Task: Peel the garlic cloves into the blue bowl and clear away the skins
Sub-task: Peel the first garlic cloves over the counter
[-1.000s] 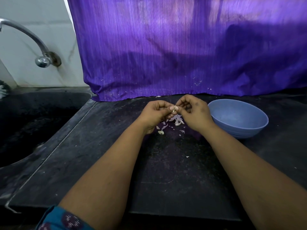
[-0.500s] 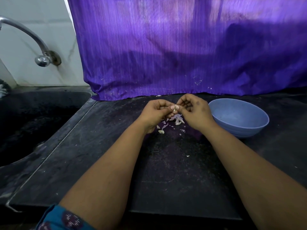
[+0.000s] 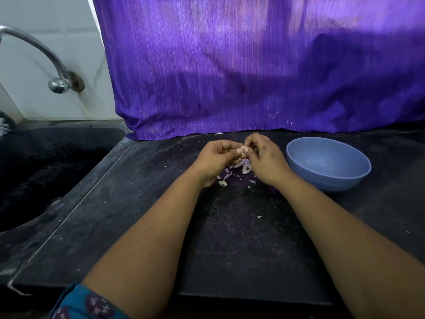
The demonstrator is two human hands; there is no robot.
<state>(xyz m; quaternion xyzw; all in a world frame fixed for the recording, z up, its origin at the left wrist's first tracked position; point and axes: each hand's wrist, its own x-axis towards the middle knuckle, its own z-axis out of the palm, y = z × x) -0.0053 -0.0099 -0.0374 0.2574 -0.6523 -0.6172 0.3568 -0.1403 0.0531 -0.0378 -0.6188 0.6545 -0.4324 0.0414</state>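
Observation:
A small garlic clove [image 3: 243, 150] is pinched between the fingertips of both hands above the dark counter. My left hand [image 3: 217, 160] holds it from the left, and my right hand [image 3: 264, 157] pinches at it from the right. Beneath the hands lies a little heap of pale garlic skins and pieces [image 3: 241, 168], with loose bits scattered toward me. The blue bowl [image 3: 328, 164] stands just right of my right hand; its visible inside looks bare.
A dark sink [image 3: 46, 171] with a curved metal tap [image 3: 46, 58] lies to the left. A purple cloth [image 3: 253, 77] hangs along the back of the counter [image 3: 230, 238]. A stray skin flake [image 3: 259, 217] lies nearer me.
Both hands stay together on the clove with only slight finger movement. The bowl and the skins have not moved.

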